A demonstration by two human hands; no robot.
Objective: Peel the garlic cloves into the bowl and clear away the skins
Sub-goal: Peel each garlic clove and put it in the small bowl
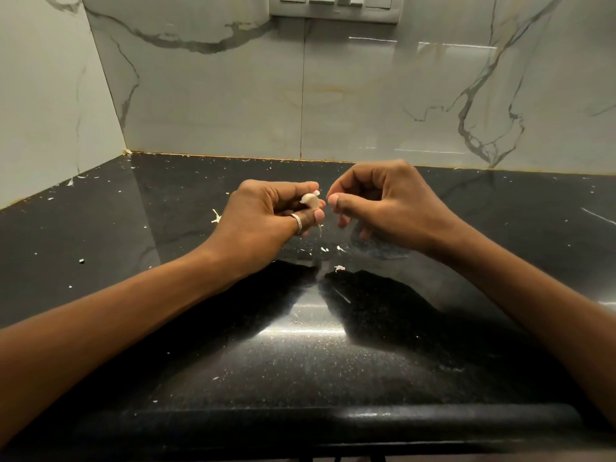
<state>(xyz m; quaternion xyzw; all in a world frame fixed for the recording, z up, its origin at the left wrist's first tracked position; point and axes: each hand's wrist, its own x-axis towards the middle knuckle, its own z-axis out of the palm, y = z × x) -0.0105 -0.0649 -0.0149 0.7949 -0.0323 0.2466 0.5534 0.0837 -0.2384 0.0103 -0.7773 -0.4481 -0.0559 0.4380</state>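
My left hand (266, 211) pinches a small pale garlic clove (310, 201) between thumb and fingertips, above the middle of the black countertop (300, 345). A thin strip of skin (320, 230) hangs below that hand. My right hand (376, 198) hovers just right of the clove with its fingers curled and thumb pressed to the forefinger; whether a bit of skin sits in that pinch is too small to tell. Loose skin flakes (339, 268) lie on the counter under the hands. No bowl is in view.
More skin scraps lie left of the hands (216, 216) and along the back left corner (71, 181). Marble wall tiles (216, 95) close the counter at the back and left. A switch panel (333, 8) is mounted high on the wall. The counter's rounded front edge (333, 418) runs below.
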